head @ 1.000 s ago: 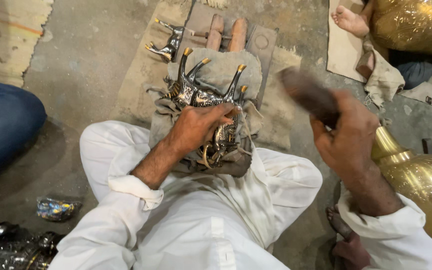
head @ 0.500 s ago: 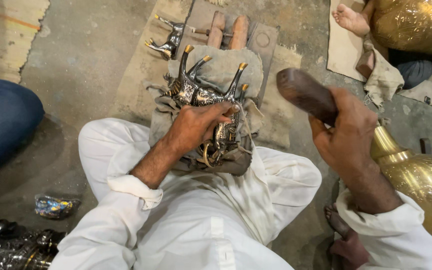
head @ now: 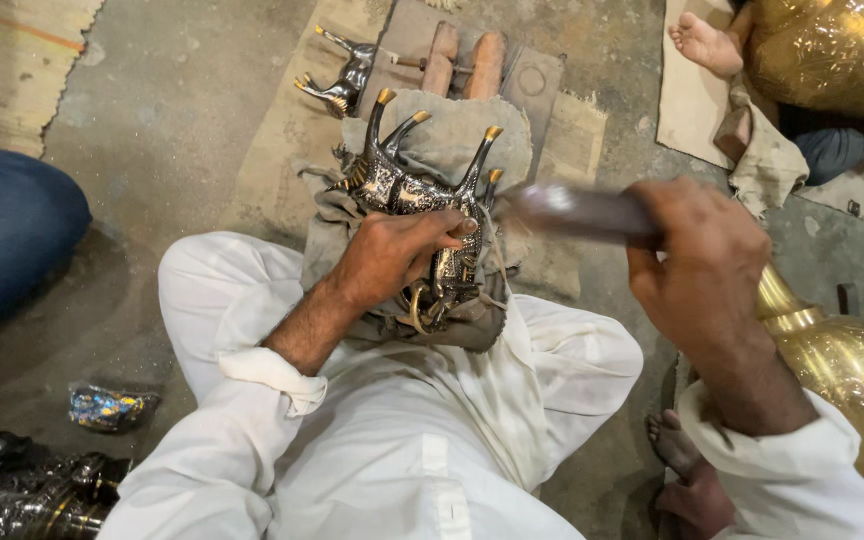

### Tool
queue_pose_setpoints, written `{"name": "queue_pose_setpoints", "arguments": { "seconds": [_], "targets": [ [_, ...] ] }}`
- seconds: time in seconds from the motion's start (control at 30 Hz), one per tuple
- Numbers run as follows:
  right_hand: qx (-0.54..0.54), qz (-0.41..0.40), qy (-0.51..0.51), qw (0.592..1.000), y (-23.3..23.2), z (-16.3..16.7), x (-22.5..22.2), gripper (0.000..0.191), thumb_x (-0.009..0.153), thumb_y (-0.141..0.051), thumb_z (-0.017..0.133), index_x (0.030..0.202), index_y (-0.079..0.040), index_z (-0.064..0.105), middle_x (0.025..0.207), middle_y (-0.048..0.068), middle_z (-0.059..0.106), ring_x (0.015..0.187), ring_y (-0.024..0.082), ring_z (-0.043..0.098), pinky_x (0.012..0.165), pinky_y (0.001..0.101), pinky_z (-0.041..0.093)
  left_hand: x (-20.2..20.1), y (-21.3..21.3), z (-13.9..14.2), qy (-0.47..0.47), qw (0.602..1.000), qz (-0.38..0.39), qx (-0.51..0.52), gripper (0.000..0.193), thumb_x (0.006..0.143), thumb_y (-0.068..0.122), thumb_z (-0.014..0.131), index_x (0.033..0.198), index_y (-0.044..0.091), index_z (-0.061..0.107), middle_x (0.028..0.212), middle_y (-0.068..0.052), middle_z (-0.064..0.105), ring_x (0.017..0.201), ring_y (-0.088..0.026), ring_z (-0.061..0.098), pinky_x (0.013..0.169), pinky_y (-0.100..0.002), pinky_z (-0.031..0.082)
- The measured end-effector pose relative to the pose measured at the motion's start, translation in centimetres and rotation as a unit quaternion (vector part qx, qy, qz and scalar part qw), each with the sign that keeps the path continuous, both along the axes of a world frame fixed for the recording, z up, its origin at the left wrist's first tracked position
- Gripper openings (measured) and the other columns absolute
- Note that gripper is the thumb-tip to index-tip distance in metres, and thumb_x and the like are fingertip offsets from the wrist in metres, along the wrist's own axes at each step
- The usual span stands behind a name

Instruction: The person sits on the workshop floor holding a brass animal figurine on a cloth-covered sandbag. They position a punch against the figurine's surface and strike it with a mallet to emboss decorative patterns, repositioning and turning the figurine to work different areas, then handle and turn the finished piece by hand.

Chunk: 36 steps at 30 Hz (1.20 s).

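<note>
A dark engraved metal animal figurine (head: 407, 185) with gold-tipped legs lies upside down on a grey cloth pad (head: 452, 130) between my knees. My left hand (head: 392, 255) presses down on the figurine's body and holds it against the pad. My right hand (head: 702, 270) grips a dark wooden-handled striking tool (head: 577, 212), blurred by motion, its end just right of the figurine's legs. White trousers cover my legs.
A second small metal animal figurine (head: 342, 80) lies on a mat beyond the pad, beside a wooden block (head: 462, 65). Large brass vessels (head: 852, 360) stand at right. Another person's bare foot (head: 707, 42) shows top right, a blue-clad leg (head: 7, 240) left. Dark metalware (head: 22, 495) sits bottom left.
My right hand has swung the tool down and leftward toward the figurine. My left hand has stayed on the figurine.
</note>
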State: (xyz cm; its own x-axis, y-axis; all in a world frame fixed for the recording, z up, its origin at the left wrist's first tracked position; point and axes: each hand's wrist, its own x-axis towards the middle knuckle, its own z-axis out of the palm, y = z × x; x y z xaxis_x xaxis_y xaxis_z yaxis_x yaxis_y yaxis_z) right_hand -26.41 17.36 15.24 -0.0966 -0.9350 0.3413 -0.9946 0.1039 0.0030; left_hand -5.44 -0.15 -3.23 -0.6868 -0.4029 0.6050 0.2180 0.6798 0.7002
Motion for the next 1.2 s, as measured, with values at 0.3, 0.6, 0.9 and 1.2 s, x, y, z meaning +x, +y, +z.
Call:
{"name": "queue_pose_setpoints", "arguments": {
  "seconds": [0.3, 0.6, 0.9, 1.2],
  "targets": [
    [0.265, -0.202, -0.217, 0.918, 0.0, -2.3, -2.9, 0.034, 0.089, -0.028, 0.079, 0.115, -0.011, 0.065, 0.078, 0.008, 0.066, 0.070, 0.021, 0.062, 0.065, 0.0362, 0.047, 0.0, -2.9, 2.6, 0.022, 0.969, 0.102, 0.223, 0.032, 0.094, 0.014, 0.082, 0.118, 0.002, 0.065, 0.097, -0.009, 0.078, 0.089, -0.010, 0.074, 0.077, -0.026, 0.061],
    [0.162, -0.092, -0.444, 0.877, 1.8, -7.6, -5.1, 0.038, 0.087, -0.025, 0.080, 0.115, -0.005, 0.063, 0.089, -0.003, 0.061, 0.080, 0.008, 0.053, 0.067, 0.0254, 0.047, -3.6, -6.0, 4.9, -0.063, 0.995, -0.073, 0.024, 0.037, 0.087, 0.018, 0.082, 0.118, 0.009, 0.062, 0.095, -0.013, 0.079, 0.090, -0.027, 0.078, 0.070, -0.040, 0.058],
    [-0.043, -0.094, -0.168, 0.980, 0.4, -5.6, -2.7, 0.041, 0.094, -0.015, 0.076, 0.131, -0.009, 0.059, 0.097, 0.008, 0.070, 0.079, 0.019, 0.069, 0.071, 0.0313, 0.057, -3.6, -5.9, 4.3, -0.067, 0.995, -0.076, -0.015, 0.034, 0.089, 0.020, 0.080, 0.113, 0.008, 0.061, 0.090, -0.012, 0.077, 0.084, -0.031, 0.076, 0.067, -0.042, 0.057],
    [-0.046, -0.038, -0.027, 0.998, -1.5, -1.9, -1.7, 0.046, 0.089, -0.006, 0.078, 0.132, -0.008, 0.063, 0.100, 0.014, 0.067, 0.088, 0.032, 0.067, 0.078, 0.0422, 0.051, -3.4, -5.5, 4.0, -0.048, 0.996, -0.071, -0.032, 0.034, 0.089, 0.021, 0.080, 0.112, 0.007, 0.059, 0.086, -0.014, 0.076, 0.076, -0.033, 0.075, 0.062, -0.043, 0.056]
  ]
}}
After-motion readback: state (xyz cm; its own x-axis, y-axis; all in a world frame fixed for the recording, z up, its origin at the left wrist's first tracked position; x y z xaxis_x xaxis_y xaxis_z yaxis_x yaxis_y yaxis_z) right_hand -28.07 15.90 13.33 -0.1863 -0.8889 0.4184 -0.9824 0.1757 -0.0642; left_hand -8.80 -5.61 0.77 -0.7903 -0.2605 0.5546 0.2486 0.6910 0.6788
